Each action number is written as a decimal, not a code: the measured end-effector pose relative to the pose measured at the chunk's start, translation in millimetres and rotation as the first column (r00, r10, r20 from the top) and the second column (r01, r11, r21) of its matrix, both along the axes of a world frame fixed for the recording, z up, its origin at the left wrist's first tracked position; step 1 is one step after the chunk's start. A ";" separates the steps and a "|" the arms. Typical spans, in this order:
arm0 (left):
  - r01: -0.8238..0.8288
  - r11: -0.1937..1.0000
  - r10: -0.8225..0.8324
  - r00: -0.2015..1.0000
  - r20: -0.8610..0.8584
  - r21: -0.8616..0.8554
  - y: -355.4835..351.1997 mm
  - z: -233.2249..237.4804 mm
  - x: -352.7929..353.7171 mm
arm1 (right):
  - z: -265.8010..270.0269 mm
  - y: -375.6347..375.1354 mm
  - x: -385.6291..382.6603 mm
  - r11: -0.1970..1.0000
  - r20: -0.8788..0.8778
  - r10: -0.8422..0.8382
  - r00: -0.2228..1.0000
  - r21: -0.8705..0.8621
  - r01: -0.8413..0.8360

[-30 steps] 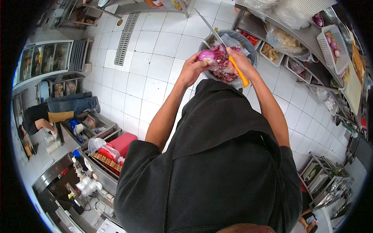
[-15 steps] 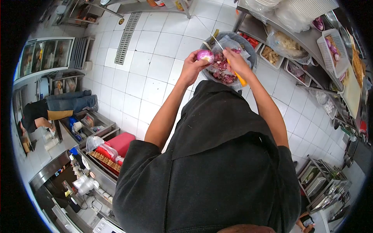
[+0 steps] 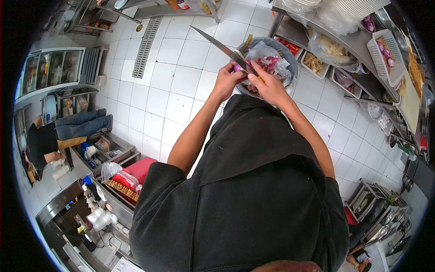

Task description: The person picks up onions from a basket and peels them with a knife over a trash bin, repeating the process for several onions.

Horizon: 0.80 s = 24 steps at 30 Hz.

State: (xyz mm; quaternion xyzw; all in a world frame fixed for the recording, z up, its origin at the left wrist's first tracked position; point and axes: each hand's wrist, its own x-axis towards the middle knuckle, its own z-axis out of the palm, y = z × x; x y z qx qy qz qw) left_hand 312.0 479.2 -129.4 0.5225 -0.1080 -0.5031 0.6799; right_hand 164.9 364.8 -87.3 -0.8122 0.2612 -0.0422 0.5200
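Note:
My left hand (image 3: 226,81) is closed around a red onion (image 3: 237,67), most of which is hidden behind the fingers and the blade. A long knife (image 3: 219,45) with an orange-yellow handle is gripped in my right hand (image 3: 268,87). Its blade lies across the onion and points to the upper left. Both hands are close together, over the near left side of a grey bin (image 3: 295,68). Purple onion peels (image 3: 271,63) and a clear plastic bag (image 3: 261,49) are inside it.
To the right, metal shelving holds a white basket (image 3: 386,56) with onions, a bagged pale food (image 3: 329,47) and several trays. A floor drain (image 3: 147,47) runs through the white tiles. At the far left, another person (image 3: 43,140) leans over a counter.
My right hand has moved left towards my left hand and turned the knife. Its blade, earlier upright beside the onion, now crosses it. The onion was plainly visible before.

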 end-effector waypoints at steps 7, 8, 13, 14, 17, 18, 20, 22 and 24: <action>-0.009 1.000 0.009 1.000 -0.020 0.029 2.2 -1.9 -3.0 | -1.0 2.5 -1.5 1.000 0.032 0.011 0.999 0.026 -0.012; 0.002 1.000 -0.001 1.000 -0.013 0.025 3.0 -2.7 -2.7 | -11.2 2.2 -1.5 1.000 0.091 0.005 0.996 -0.013 -0.004; 0.069 0.998 -0.068 0.992 0.104 -0.002 9.4 -1.1 2.2 | 0.7 -12.2 -2.2 0.910 -0.143 -0.044 0.989 0.403 0.099; 0.068 0.998 -0.066 0.993 0.099 -0.010 12.1 -1.1 3.7 | -10.8 -22.8 -2.3 0.877 -0.163 -0.046 0.986 0.466 0.118; 0.071 0.997 -0.069 0.994 0.091 -0.021 14.9 2.1 6.8 | -19.7 -33.2 -0.1 0.870 -0.168 -0.104 0.980 0.462 0.171; 0.069 0.998 -0.067 0.993 0.093 -0.015 15.9 1.4 7.3 | -16.7 -33.1 0.4 0.872 -0.161 -0.121 0.980 0.454 0.182; 0.058 0.998 -0.057 0.993 0.099 -0.001 15.5 -0.4 8.0 | -10.7 -31.7 1.6 0.891 -0.155 -0.130 0.979 0.416 0.184; 0.035 0.999 -0.037 0.994 0.107 0.014 14.0 -0.7 7.4 | -4.5 -27.3 2.6 0.921 -0.159 -0.113 0.981 0.354 0.164; 0.017 0.999 -0.021 0.992 0.127 0.032 12.0 -2.0 7.8 | -0.5 -25.1 4.8 0.929 -0.135 -0.078 0.988 0.350 0.121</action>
